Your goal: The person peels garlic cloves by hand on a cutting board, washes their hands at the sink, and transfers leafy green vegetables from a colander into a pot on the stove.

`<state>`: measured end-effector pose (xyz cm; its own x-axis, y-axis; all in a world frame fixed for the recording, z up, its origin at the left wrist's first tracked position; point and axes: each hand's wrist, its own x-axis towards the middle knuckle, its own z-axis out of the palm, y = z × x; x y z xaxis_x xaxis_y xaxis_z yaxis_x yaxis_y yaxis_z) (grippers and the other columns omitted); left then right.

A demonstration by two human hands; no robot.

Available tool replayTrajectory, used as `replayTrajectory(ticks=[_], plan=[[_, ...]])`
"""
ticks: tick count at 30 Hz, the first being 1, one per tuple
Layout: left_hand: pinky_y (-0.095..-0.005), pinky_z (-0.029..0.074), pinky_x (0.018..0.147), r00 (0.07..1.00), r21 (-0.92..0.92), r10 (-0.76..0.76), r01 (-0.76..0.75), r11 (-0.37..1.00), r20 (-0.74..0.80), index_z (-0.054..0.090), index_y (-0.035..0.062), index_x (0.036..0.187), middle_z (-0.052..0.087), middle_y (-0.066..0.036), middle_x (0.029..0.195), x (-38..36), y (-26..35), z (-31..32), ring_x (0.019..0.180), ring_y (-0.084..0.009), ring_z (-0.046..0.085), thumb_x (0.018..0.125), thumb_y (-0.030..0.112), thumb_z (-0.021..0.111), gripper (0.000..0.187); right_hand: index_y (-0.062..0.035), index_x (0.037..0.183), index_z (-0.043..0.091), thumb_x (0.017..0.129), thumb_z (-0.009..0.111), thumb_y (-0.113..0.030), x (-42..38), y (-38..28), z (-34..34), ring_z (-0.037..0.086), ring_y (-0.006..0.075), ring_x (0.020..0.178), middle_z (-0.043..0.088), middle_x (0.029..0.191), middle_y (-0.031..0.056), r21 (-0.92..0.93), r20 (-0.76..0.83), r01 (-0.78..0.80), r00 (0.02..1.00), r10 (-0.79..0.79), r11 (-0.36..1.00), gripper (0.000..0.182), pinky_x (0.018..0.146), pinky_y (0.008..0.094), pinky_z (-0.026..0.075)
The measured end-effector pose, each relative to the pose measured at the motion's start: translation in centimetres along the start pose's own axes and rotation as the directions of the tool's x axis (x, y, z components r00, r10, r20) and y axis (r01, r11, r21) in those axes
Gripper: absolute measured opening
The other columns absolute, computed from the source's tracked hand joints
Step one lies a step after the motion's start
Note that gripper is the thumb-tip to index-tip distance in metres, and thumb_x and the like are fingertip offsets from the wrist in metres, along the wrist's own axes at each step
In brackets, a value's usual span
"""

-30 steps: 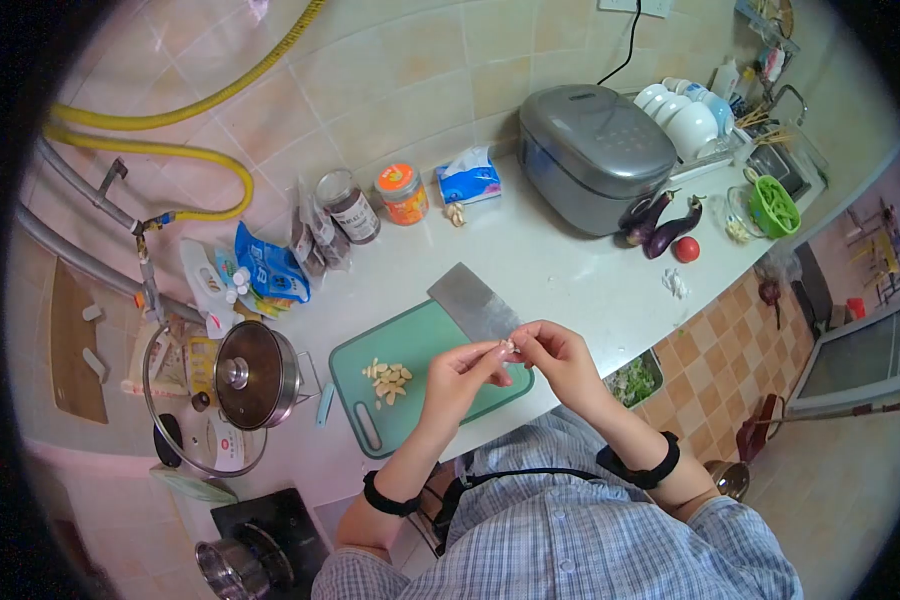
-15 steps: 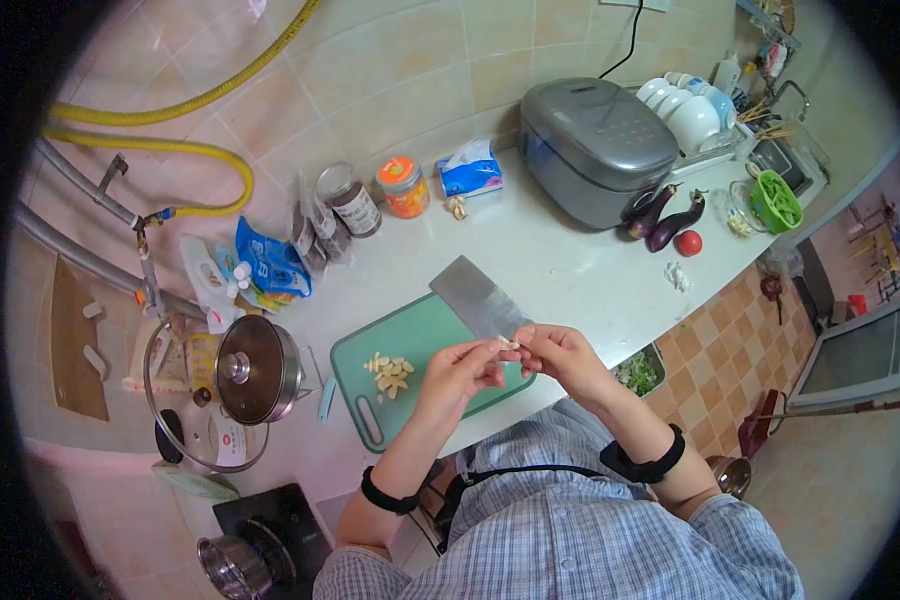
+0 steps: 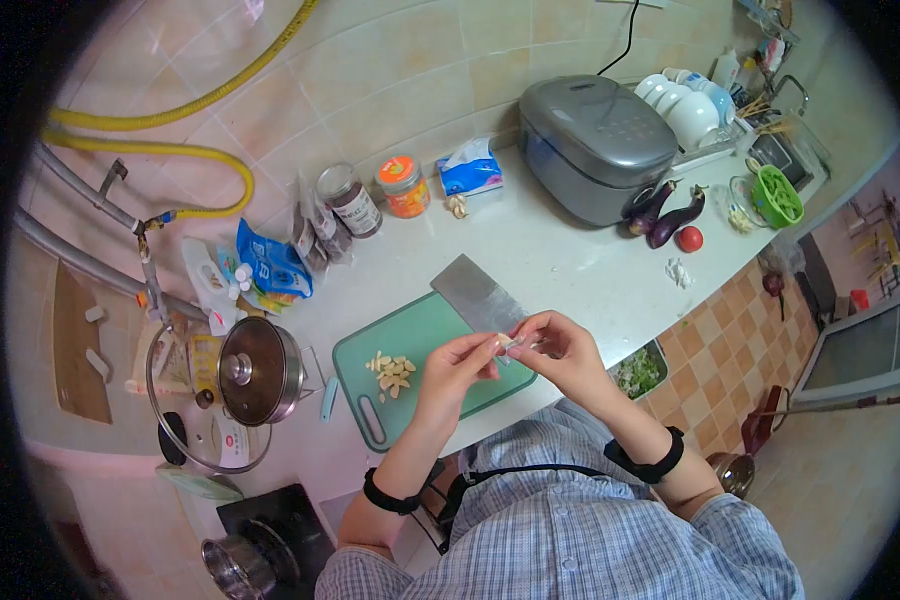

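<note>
We pinch a garlic clove (image 3: 507, 343) between left hand (image 3: 455, 362) and right hand (image 3: 560, 350) above the cutting board (image 3: 365, 355), seemingly mid-peel; next, loosening its skin likely needs careful fingertip grip.

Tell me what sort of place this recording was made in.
Most likely a home kitchen: a tiled wall behind a worktop, with a green cutting board and cleaver, a rice cooker, and washed bowls near a sink.
</note>
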<state>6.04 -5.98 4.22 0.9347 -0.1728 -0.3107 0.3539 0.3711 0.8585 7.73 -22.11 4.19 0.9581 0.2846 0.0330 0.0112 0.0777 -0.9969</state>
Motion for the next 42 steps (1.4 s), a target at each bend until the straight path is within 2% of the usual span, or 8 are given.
replayTrajectory(ticks=[9,14,21,26,31,36,38,42], plan=[[-0.0196,0.043,0.06,0.992,0.19,0.124,-0.114,0.975,-0.037,0.057,-0.0006,0.092,0.059,-0.004,0.083,-0.2,0.6,1.0,0.063,-0.0072,0.051,0.079,0.012,0.057,0.018,0.0007,0.083,0.055,0.075,0.059,-0.005,-0.2,-0.4,0.0,0.055,0.0093,0.074,0.059,0.08,0.0047,-0.058,-0.058,0.004,0.998,-0.007,0.998,0.011,0.069,0.0219,0.045],[-0.0199,0.044,0.061,0.943,0.382,0.33,-0.32,0.867,0.043,0.056,-0.0026,0.09,0.06,-0.006,0.085,-0.4,0.0,1.5,0.068,-0.0091,0.055,0.077,0.006,0.058,0.016,0.0014,0.085,0.055,0.075,0.058,-0.005,-0.4,-0.4,0.0,0.055,0.0095,0.075,0.059,0.08,0.0049,-0.047,-0.093,-0.033,0.995,0.028,0.998,0.012,0.069,0.0216,0.045],[-0.0201,0.044,0.061,0.948,0.303,0.317,-0.313,0.9,0.036,0.057,-0.0036,0.088,0.06,-0.007,0.084,-0.1,-1.0,0.8,0.068,-0.0096,0.055,0.078,0.005,0.057,0.014,-0.0007,0.093,0.045,0.074,0.058,-0.003,-0.6,-0.8,-0.3,0.055,0.0092,0.073,0.057,0.079,0.0046,-0.09,-0.042,0.032,0.998,-0.036,0.995,0.024,0.068,0.0218,0.045],[-0.0203,0.044,0.061,0.984,0.286,0.164,-0.176,0.942,0.067,0.056,-0.0043,0.09,0.06,-0.007,0.083,-0.2,-0.4,0.4,0.066,-0.0098,0.055,0.079,0.006,0.056,0.015,-0.0019,0.092,0.042,0.073,0.058,-0.002,-0.5,-0.2,-0.9,0.054,0.0089,0.072,0.057,0.079,0.0036,-0.091,0.013,0.031,0.999,-0.03,0.995,0.025,0.068,0.022,0.044],[-0.0208,0.044,0.061,0.985,0.199,-0.046,0.012,0.98,0.167,0.056,-0.0033,0.091,0.059,-0.006,0.079,-0.2,0.1,-0.9,0.065,-0.0101,0.053,0.079,0.007,0.056,0.016,-0.0022,0.093,0.041,0.072,0.058,0.001,-0.5,-0.4,-1.6,0.056,0.011,0.077,0.057,0.08,0.0043,0.223,0.186,-0.186,0.972,0.145,0.957,0.027,0.07,0.0227,0.046],[-0.0214,0.043,0.059,0.972,0.172,-0.151,0.12,0.978,0.18,0.056,-0.0025,0.09,0.058,-0.006,0.078,-0.4,0.1,-0.7,0.064,-0.0111,0.053,0.078,0.008,0.057,0.016,-0.0011,0.092,0.042,0.072,0.059,0.001,-0.5,-0.1,-1.8,0.057,0.0125,0.079,0.058,0.08,0.0053,0.278,0.241,-0.291,0.944,0.227,0.916,0.026,0.072,0.0228,0.046],[-0.0211,0.043,0.059,0.986,0.234,0.166,-0.165,0.958,0.018,0.056,-0.003,0.088,0.057,-0.006,0.079,-0.3,-0.7,-0.3,0.063,-0.0105,0.052,0.078,0.006,0.057,0.014,-0.0008,0.092,0.043,0.073,0.059,0.001,-0.6,0.0,-1.7,0.057,0.0126,0.079,0.058,0.08,0.0054,0.291,0.241,-0.308,0.94,0.242,0.906,0.025,0.072,0.0228,0.046],[-0.0208,0.044,0.06,0.987,0.259,0.159,-0.16,0.952,0.025,0.055,-0.0042,0.089,0.058,-0.006,0.079,-0.7,-0.1,-0.3,0.064,-0.0092,0.052,0.077,0.004,0.056,0.015,-0.0013,0.091,0.045,0.073,0.058,0.002,-0.5,-0.1,-1.5,0.057,0.012,0.078,0.058,0.081,0.0048,0.28,0.111,-0.217,0.975,0.192,0.935,0.022,0.072,0.0228,0.045]])
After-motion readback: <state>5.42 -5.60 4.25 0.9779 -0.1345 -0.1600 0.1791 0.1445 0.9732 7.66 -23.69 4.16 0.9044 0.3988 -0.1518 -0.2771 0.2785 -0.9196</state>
